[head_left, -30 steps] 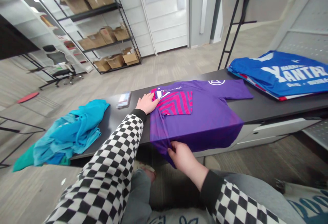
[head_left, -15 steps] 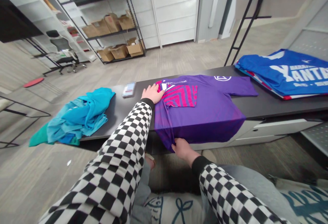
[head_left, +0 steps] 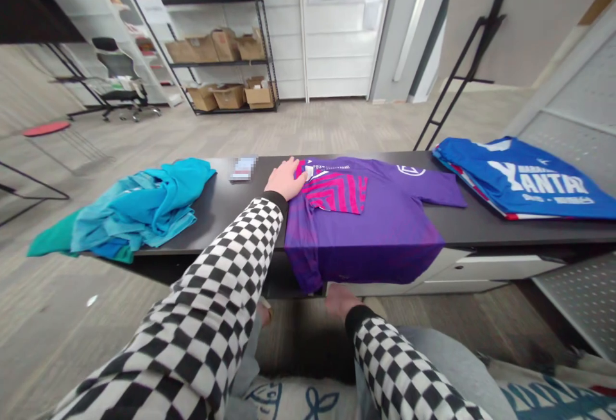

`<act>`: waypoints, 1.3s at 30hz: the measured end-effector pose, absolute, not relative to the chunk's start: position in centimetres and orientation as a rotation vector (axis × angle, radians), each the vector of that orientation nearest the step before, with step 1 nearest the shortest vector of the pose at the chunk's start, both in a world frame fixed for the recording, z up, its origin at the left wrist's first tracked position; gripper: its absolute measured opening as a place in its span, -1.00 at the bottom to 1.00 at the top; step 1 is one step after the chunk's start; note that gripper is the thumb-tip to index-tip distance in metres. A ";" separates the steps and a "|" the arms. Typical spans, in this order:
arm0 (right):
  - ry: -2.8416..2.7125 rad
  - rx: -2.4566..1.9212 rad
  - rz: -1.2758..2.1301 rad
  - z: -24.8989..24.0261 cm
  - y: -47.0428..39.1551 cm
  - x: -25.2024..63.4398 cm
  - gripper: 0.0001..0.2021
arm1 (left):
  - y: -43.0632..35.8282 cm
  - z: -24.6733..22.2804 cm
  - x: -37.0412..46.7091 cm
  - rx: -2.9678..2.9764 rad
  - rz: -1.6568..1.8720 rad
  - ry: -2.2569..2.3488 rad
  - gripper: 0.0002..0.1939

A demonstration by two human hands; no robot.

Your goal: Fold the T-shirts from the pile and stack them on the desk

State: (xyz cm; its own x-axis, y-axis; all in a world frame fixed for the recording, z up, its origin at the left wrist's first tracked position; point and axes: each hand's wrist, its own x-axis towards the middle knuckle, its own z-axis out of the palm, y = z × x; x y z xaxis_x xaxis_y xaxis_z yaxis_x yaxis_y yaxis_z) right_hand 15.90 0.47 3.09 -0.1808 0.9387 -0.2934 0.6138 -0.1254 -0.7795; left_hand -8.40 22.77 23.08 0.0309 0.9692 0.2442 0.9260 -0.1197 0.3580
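Observation:
A purple jersey [head_left: 380,215] lies across the dark tabletop, its lower part hanging over the front edge. Its left side is folded in, showing a pink-striped panel [head_left: 339,192]. My left hand [head_left: 285,179] rests flat on the jersey's upper left edge, fingers stretched out. Just below the hanging hem is my right hand [head_left: 341,301], blurred, its fingers too unclear to show whether they hold the cloth.
Crumpled turquoise shirts [head_left: 144,205] spill over the table's left end. A small blurred card or packet [head_left: 243,168] lies beside them. Folded blue jerseys [head_left: 534,179] are stacked at the right. White drawers [head_left: 500,269] sit under the tabletop. Behind stands a shelf with cardboard boxes [head_left: 228,96].
My right hand has moved down from the jersey's lower left hem, which it was pinching. The left hand stays on the jersey's upper edge. The camera view has tilted.

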 end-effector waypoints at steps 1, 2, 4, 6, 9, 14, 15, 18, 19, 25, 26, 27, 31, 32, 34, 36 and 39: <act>-1.851 -1.769 1.257 3.6 0.5 14.9 -0.74 | 22.2 23.1 -8.5 2.211 0.773 1.956 -0.27; -1.956 -1.819 1.291 4.4 0.4 13.7 -0.79 | 21.6 23.2 -8.5 2.243 0.842 1.887 -0.30; -2.265 -1.806 1.307 6.4 -0.1 11.6 -0.98 | 20.4 23.2 -8.7 2.310 0.773 1.748 -0.33; -2.671 -1.619 1.245 8.8 -1.2 10.1 -0.76 | 19.5 23.2 -8.6 2.372 0.529 1.642 -0.34; -2.980 -1.290 1.164 12.3 -3.1 9.4 -0.58 | 18.9 23.4 -8.1 2.438 0.247 1.583 -0.18; -3.096 -1.194 1.131 15.6 -4.6 10.4 -0.58 | 18.8 23.8 -7.6 2.429 0.195 1.602 0.02; -3.131 -1.210 1.109 16.0 -4.5 10.7 -0.57 | 18.7 23.9 -7.7 2.409 0.246 1.613 -0.01; -3.151 -1.247 1.030 17.0 -4.3 11.4 -0.52 | 18.2 23.9 -8.1 2.326 0.523 1.745 -0.23; -3.120 -1.257 1.005 17.4 -4.4 11.6 -0.53 | 18.0 23.9 -8.3 2.299 0.595 1.809 -0.30; -2.805 -1.036 1.103 21.6 -4.0 13.3 -0.74 | 16.7 23.4 -8.9 2.299 0.238 1.942 -0.29; -2.696 -0.959 1.140 22.7 -3.3 13.9 -0.76 | 16.6 23.3 -8.9 2.304 0.219 1.943 -0.28; -2.565 -0.904 1.158 23.9 -2.2 14.7 -0.76 | 16.5 23.2 -8.9 2.304 0.225 1.946 -0.27; -2.104 -1.015 0.945 28.0 6.8 18.7 -0.73 | 16.8 23.1 -9.0 2.280 0.259 1.932 -0.24; -2.048 -1.130 0.813 28.7 9.9 19.7 -0.73 | 16.9 23.1 -9.0 2.274 0.260 1.922 -0.24; -1.978 -1.409 0.604 29.5 16.5 21.2 -0.67 | 17.0 23.1 -9.0 2.263 0.259 1.904 -0.25; -1.990 -1.598 0.479 29.3 22.6 21.8 -0.62 | 16.9 23.1 -8.9 2.250 0.266 1.892 -0.24; -2.250 -1.585 0.315 28.0 29.2 21.1 -0.54 | 16.7 23.1 -8.8 2.233 0.296 1.887 -0.24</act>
